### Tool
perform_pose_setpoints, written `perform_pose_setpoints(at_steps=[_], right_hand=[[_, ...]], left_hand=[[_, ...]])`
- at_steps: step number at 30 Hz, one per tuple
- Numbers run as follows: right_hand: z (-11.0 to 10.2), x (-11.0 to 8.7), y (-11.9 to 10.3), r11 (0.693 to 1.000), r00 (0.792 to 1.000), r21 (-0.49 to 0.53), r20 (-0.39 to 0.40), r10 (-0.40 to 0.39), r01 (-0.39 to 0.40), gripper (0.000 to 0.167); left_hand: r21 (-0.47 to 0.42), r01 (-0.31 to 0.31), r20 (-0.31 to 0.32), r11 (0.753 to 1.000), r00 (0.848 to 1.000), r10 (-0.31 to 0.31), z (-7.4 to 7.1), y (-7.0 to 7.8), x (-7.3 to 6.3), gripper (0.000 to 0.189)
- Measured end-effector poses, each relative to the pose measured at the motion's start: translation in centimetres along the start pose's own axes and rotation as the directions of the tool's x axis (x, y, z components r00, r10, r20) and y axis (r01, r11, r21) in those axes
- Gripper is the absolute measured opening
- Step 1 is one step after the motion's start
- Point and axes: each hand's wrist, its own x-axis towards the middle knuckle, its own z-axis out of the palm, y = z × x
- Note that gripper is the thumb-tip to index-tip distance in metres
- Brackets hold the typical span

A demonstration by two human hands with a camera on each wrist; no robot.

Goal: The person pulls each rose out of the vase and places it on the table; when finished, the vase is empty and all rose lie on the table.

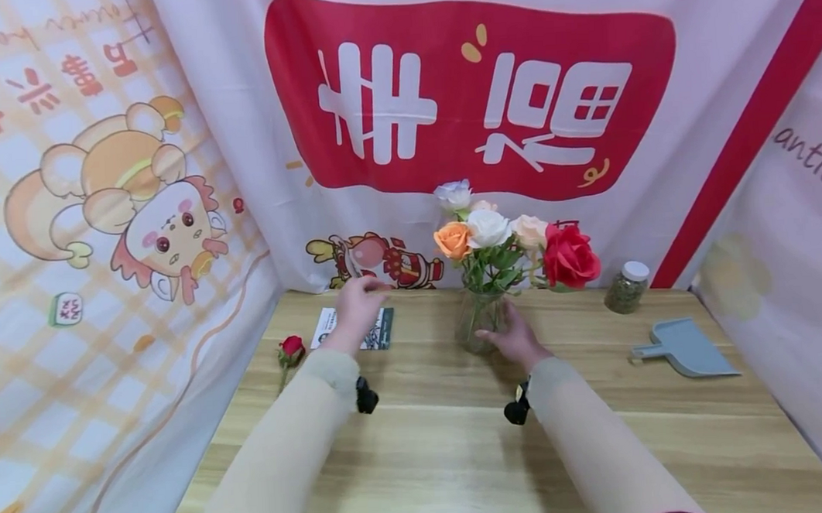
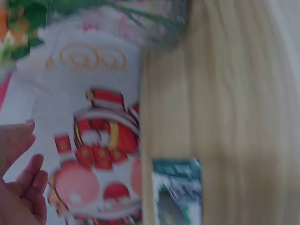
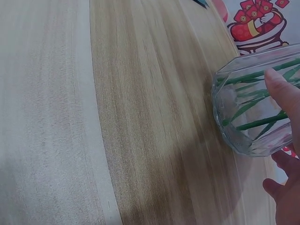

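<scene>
A clear glass vase (image 1: 472,327) stands near the back of the wooden table, holding several roses: orange (image 1: 453,240), white (image 1: 489,227), pale peach and a big red one (image 1: 571,255). My right hand (image 1: 518,338) grips it low on its right side; the right wrist view shows the thumb (image 3: 281,89) lying along the glass over green stems (image 3: 262,121). My left hand (image 1: 358,310) is raised over a printed card (image 1: 385,330), its fingers loosely bent and nothing between them. In the left wrist view that hand (image 2: 21,180) is beside the card (image 2: 178,192).
A single red rose (image 1: 292,348) lies at the table's left, partly behind my left sleeve. Toward the right are a white-lidded jar (image 1: 626,288) and a grey dustpan (image 1: 691,348). Printed cloth (image 1: 237,141) hangs along the back and sides of the table (image 1: 436,472).
</scene>
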Motion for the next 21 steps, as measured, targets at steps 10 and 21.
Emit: perform_pose_setpoints(at_steps=[10,21], right_hand=[[0.3,0.1,-0.2,0.999,0.999,0.023,-0.007,-0.034,0.034,0.093],[0.1,-0.1,-0.2,0.998,0.998,-0.002,-0.029,-0.057,0.057,0.092]], left_hand=[[-0.303,-0.073,0.220,0.950,0.965,0.144,5.8,7.5,1.0,0.027],[-0.296,-0.085,0.185,0.951,0.972,0.145,9.3,9.5,0.6,0.018]])
